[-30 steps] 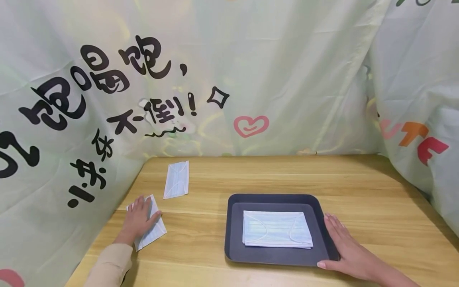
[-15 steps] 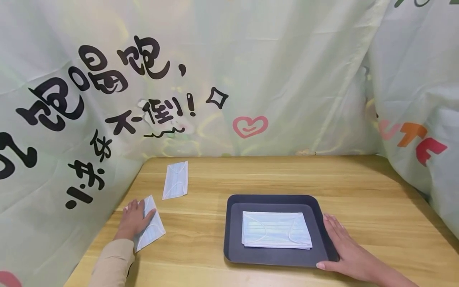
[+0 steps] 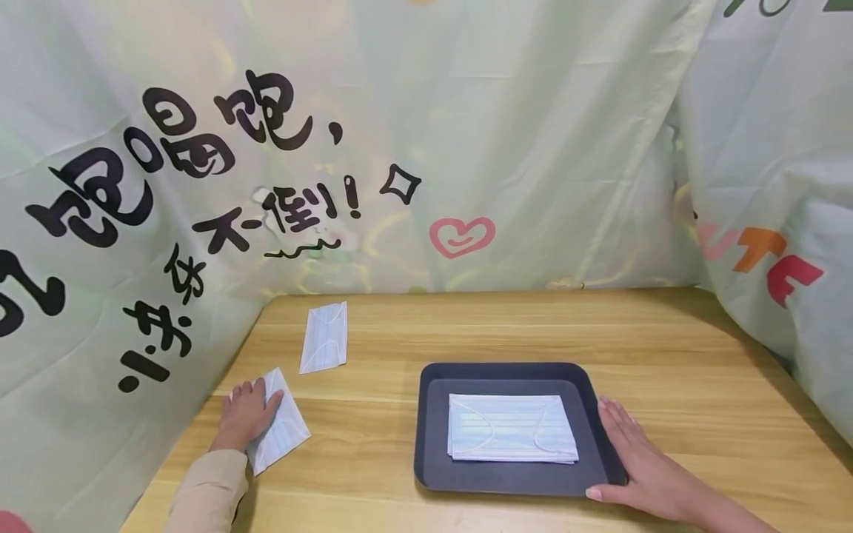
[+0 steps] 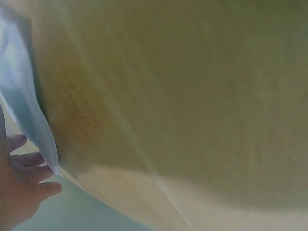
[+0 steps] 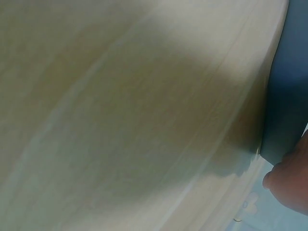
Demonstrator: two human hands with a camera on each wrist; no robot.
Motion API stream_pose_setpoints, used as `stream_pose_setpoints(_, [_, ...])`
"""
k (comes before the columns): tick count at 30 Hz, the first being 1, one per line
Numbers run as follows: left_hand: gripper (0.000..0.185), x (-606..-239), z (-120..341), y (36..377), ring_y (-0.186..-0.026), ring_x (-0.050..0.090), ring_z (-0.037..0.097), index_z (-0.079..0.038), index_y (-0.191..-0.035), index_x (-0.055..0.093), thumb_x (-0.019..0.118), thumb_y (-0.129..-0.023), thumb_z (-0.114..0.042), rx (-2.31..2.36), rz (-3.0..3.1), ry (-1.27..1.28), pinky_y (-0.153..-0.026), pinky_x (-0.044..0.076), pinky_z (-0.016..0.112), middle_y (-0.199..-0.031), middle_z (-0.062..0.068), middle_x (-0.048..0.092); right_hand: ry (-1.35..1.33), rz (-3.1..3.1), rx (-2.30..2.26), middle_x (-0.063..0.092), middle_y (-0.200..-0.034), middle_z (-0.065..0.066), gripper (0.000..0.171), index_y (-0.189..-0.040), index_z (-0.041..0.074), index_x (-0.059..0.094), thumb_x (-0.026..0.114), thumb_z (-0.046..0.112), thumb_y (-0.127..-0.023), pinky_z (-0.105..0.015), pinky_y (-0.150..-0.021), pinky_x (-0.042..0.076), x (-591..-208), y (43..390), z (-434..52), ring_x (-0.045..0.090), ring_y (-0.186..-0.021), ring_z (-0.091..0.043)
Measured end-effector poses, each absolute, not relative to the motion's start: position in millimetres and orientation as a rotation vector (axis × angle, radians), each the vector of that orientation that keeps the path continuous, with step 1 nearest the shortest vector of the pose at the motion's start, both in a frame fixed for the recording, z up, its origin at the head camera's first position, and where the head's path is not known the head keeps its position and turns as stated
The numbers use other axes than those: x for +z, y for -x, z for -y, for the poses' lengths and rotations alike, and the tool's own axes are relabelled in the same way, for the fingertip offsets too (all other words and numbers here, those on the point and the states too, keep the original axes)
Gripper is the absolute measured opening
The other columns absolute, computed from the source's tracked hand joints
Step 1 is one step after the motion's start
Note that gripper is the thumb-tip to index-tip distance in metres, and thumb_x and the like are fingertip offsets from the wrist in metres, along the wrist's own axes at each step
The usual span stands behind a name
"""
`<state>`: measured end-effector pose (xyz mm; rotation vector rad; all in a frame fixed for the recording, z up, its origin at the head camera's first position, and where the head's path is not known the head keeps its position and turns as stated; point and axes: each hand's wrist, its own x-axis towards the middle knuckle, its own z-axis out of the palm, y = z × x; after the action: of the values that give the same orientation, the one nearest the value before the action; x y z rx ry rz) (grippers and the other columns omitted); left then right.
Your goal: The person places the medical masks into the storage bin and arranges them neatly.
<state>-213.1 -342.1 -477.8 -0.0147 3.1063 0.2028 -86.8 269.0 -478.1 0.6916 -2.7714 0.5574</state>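
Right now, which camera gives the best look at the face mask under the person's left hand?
The head view: it shows the whole folded face mask on the wooden table, with the left hand resting on it. The left wrist view catches only a blurred pale-blue edge of it beside the fingers. The right wrist view does not show it.

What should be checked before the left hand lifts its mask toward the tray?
1. Left hand on near mask: ok, fingers rest on it.
2. Firm grip on that mask: cannot tell.
3. Right hand steadies tray: ok, flat against its right rim.
4. Masks in tray lie flat: ok.
5. Path to tray clear: ok, bare table.
6. Far mask out of the way: ok.
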Motion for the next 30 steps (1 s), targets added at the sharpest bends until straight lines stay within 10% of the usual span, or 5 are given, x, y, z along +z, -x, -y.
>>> stream_pose_setpoints(15, [0.025, -470.6, 345.4, 210.8, -0.069, 0.057, 0.035, 0.003, -0.096, 0.059, 0.062, -0.089, -0.02, 0.12, -3.299, -0.194, -0.057, 0.047, 0.046, -0.078, 0.018, 0.056, -0.68, 2.795, 0.547, 0.022, -0.147, -0.03, 0.116, -0.147, -0.003, 0.01, 0.074, 0.051, -0.068, -0.004, -0.104, -0.014, -477.3, 87.0, -269.0, -0.021, -0.135, 0.008])
stream_pose_setpoints(30, [0.037, -455.5, 339.5, 209.2, -0.077, 0.057, 0.03, 0.009, -0.094, 0.057, 0.068, -0.083, -0.024, 0.361, -3.109, 0.084, -0.069, 0.047, 0.045, -0.086, 0.022, 0.061, -0.658, 2.842, 0.554, 0.02, -0.149, -0.03, 0.115, -0.148, -0.002, 0.007, 0.072, 0.053, -0.07, -0.004, -0.104, -0.016, -475.9, 87.2, -269.4, -0.023, -0.134, 0.008])
